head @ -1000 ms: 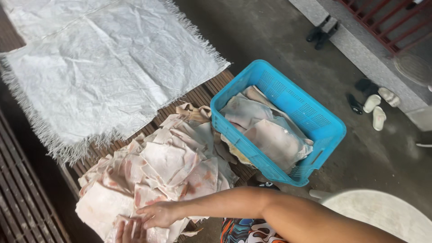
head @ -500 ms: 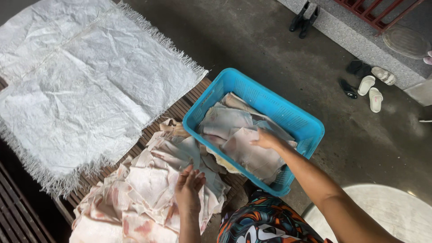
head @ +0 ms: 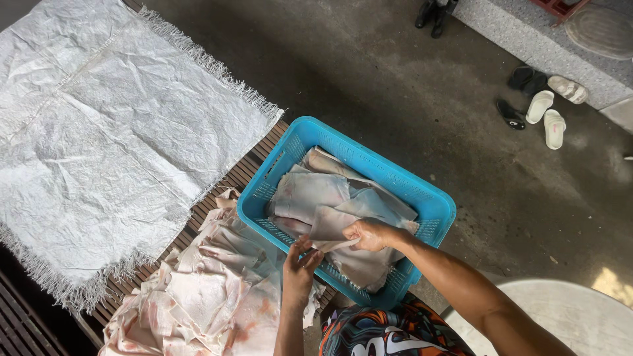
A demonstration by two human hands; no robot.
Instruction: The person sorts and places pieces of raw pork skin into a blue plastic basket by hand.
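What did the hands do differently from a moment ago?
The right hand went from the pale pile on the slatted bench into the blue basket and gripped a grey sheet. The left hand rose off the pile to that sheet's edge. The basket, pile and white woven sack stayed put.

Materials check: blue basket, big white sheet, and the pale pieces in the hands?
Blue basket: looks like moulded plastic, glossy, with perforated lattice walls. White sheet: probably woven plastic sacking, crinkled, edges frayed into fringe. Pale piece pinched by the right hand and left hand: thin, limp, pinkish-grey, damp-looking; material unclear.
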